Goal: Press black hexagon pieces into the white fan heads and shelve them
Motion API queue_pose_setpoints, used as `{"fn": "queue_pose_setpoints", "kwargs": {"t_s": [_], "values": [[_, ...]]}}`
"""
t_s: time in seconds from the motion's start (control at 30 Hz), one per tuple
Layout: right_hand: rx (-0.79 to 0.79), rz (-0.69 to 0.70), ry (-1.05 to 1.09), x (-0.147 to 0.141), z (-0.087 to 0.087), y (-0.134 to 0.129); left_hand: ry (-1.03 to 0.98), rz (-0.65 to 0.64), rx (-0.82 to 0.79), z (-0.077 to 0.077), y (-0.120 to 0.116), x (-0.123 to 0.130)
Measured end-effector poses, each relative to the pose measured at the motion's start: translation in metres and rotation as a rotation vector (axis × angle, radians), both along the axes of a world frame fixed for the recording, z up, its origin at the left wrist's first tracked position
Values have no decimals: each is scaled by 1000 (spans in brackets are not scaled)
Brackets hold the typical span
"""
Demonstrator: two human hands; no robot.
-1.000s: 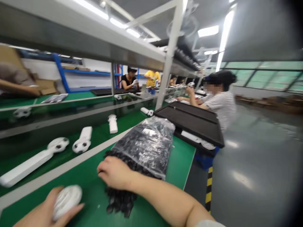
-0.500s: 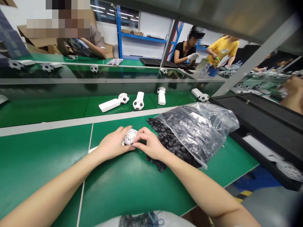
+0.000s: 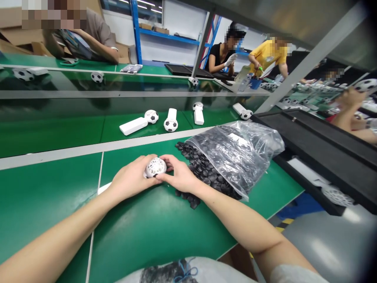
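My left hand (image 3: pixel 132 175) is closed around the round lattice head of a white handheld fan (image 3: pixel 156 167). Its handle end pokes out beyond my left wrist, lying on the green table (image 3: pixel 165 232). From the other side, my right hand (image 3: pixel 178 173) grips the same head, thumb at the lower front edge and fingers curled at the right. A dark patch shows on the head's lower edge beside that thumb. Right of my hands, black patch pieces (image 3: pixel 206 173) spill out of a clear plastic bag (image 3: pixel 244 153).
Several white fans with football-patterned heads (image 3: pixel 171 125) lie on the green strip (image 3: pixel 73 135) beyond the table edge. Black trays (image 3: pixel 321 137) stand at the right, one holding a white fan (image 3: pixel 335 194). Across the line, people work, one in a yellow shirt (image 3: pixel 269 55).
The view has shifted, so everything sits a bit further left. My right fingers have gone from a pinch at the head's lower edge to a wider hold around its right side.
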State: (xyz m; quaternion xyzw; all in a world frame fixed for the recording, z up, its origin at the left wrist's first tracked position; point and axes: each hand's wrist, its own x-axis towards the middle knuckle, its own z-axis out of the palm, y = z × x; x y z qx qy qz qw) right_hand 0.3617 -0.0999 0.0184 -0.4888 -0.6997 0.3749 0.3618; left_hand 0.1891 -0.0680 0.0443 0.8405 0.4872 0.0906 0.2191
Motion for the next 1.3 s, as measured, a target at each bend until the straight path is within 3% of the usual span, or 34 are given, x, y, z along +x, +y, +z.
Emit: {"fn": "queue_pose_setpoints", "kwargs": {"t_s": [0.2,0.3,0.4,0.5,0.67,0.87,0.97,1.17,1.3], "values": [[63,-33,-166,13,9,9,68,-17,25,2,-6,2],[128,-230,-440,37,21,16,60,-68,26,-1,-4,-1],[44,-334,-663,58,30,20,45,-140,67,-2,2,-4],[27,-258,-685,60,31,19,101,-184,169,0,6,-6],[42,-98,-792,40,22,13,151,-139,266,-1,6,-5],[123,-96,-952,28,18,9,114,-177,294,-5,9,-6],[138,-102,-872,32,20,9,88,-219,277,-6,13,-8],[190,35,-277,25,30,2,50,-265,187,-4,16,-13],[192,66,-176,14,25,0,52,-217,145,-5,13,-11]]}}
